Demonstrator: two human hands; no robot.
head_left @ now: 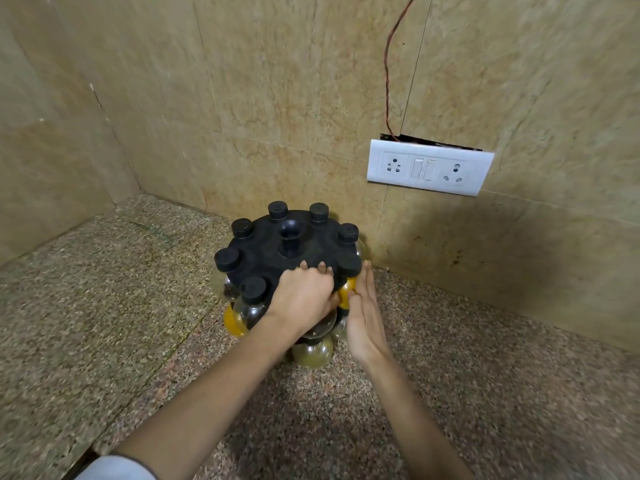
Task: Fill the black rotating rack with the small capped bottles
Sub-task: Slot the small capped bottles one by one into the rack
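Granite counter (104, 306): left hand (303, 296) grips rack (263, 251) by near rim, fingers curled; right hand (363, 320), fingers straight, touches yellow bottle (346, 289) there.

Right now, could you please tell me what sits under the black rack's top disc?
Clear round bottles sit below the top disc, some yellow-filled, with more on a lower tier. The left hand covers the disc's front edge and whatever is under it.

I'm in a kitchen corner: a speckled granite worktop (104, 306) meets beige tiled walls (277, 81), a white switch-and-socket plate (429, 167) above my black rack (256, 258) of capped bottles.
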